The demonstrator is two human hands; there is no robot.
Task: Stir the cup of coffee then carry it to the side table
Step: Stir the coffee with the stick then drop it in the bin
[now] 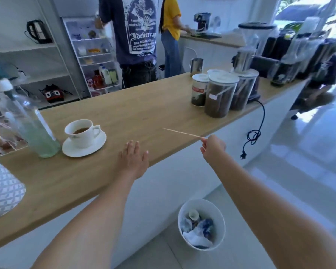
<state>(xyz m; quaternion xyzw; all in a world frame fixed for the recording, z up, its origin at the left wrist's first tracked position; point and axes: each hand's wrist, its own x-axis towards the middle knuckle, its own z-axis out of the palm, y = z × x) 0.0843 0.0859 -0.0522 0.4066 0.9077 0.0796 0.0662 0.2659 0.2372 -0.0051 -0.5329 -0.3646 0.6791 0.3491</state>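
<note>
The white ceramic cup of coffee [81, 133] stands on its white saucer [84, 146] on the long wooden bench [124, 113], just beside a tall clear bottle [30, 125]; it is likely light, brittle and quick to spill, so lift by the saucer rim or side handle; the right hand [212, 147] pinches a thin wooden stir stick [182, 133], its grip closed on it; the left hand [133, 160] hovers flat, its grip spread apart; open bench lies between hands and cup, the front edge near.

A long pale wooden counter [124, 105] ran across the room over a glossy white tiled floor [308, 148]. White wire shelving [47, 61] lined the back wall — daylight came through what looked like a window [303, 10] at right.
</note>
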